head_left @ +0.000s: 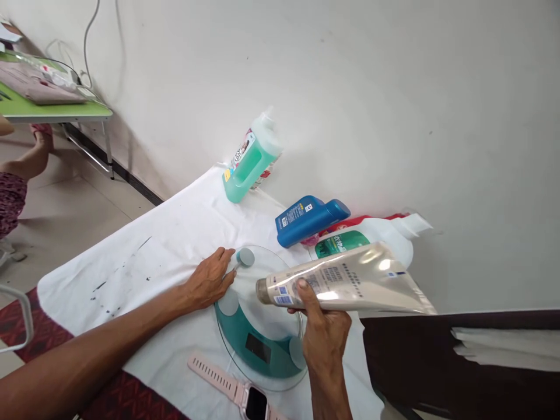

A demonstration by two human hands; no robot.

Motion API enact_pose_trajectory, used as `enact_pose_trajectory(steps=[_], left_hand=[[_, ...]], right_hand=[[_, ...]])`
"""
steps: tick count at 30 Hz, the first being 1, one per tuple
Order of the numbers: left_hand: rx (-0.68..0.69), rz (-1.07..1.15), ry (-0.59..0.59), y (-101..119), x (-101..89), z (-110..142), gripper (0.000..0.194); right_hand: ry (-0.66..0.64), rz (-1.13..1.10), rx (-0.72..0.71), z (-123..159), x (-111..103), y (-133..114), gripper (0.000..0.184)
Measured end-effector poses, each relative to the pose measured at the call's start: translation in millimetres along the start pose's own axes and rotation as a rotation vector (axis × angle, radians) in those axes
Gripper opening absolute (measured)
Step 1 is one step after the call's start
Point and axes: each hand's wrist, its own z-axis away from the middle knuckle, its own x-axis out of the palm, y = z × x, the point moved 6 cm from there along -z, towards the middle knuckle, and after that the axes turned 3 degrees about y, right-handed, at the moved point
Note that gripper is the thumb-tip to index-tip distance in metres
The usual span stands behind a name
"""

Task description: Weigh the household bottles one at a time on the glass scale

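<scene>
1. Head view, right hand point(324, 335): grip was closed on a tube point(350, 284), thumb on the printed face and the other fingers underneath. The tube lay nearly level in the picture, over the scale point(236, 335), with its cap point(263, 290) toward the left and its flat end toward the right.
2. Left hand point(210, 281): fingertips were at the upper left rim of the scale, beside a grey disc point(245, 257). Thumb and forefinger stood apart; could not tell whether the grip pinched anything.
3. Scale: round, glass and teal, on the white-covered bench point(161, 251). Its display point(258, 348) was dark.
4. Watch point(256, 402): pink strap, just beside the scale's near edge, partly cut off by the frame.
5. Green bottle point(245, 175): stood near the wall, beyond the left hand.
6. Blue bottle point(301, 220): between the green bottle and the white bottle point(382, 233). The tube hid part of the white bottle.
7. Far left: another person's leg point(32, 160) showed below a green side bench point(94, 109).
</scene>
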Motion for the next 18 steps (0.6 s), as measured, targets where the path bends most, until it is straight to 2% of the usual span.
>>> enact_pose_trajectory(steps=[3,7,12,18], left_hand=[[0.0,0.001,0.002,1.2,-0.3,0.2,0.037],[0.013,-0.007,0.01,1.5,0.0,0.5,0.038],[0.019,-0.013,0.036,3.2,0.2,0.6,0.041],[-0.006,-0.06,0.05,5.0,1.1,0.4,0.038]], right_hand=[[-0.002,-0.077,-0.12,-10.4,22.5,-28.9,0.047],[-0.074,-0.008,-0.238,-48.8,83.5,-51.8,0.05],[-0.048,0.103,-0.306,-122.2,160.1,-45.7,0.054],[-0.021,0.102,-0.274,-186.7,220.5,-37.8,0.046]])
